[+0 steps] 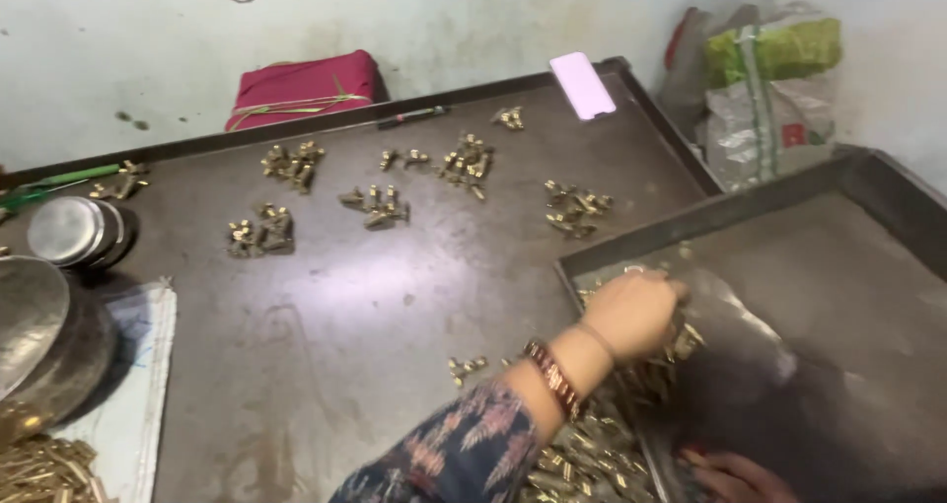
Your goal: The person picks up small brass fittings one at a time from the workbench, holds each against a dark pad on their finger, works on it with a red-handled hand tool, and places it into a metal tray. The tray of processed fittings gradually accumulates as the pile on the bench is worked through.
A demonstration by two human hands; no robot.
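Nearest, the right hand grips the dark metal tray's lower edge. The left hand, fingers curled, rakes through the heap of small brass fittings at the tray's corner. Beyond, brass clusters dot the dark surface; a white phone lies farthest.

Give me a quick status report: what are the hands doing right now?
Left hand closed over the pile of small brass parts in the tilted metal tray. Right hand at tray's lower edge, grip unclear. Sorted brass clusters behind, not in the way.
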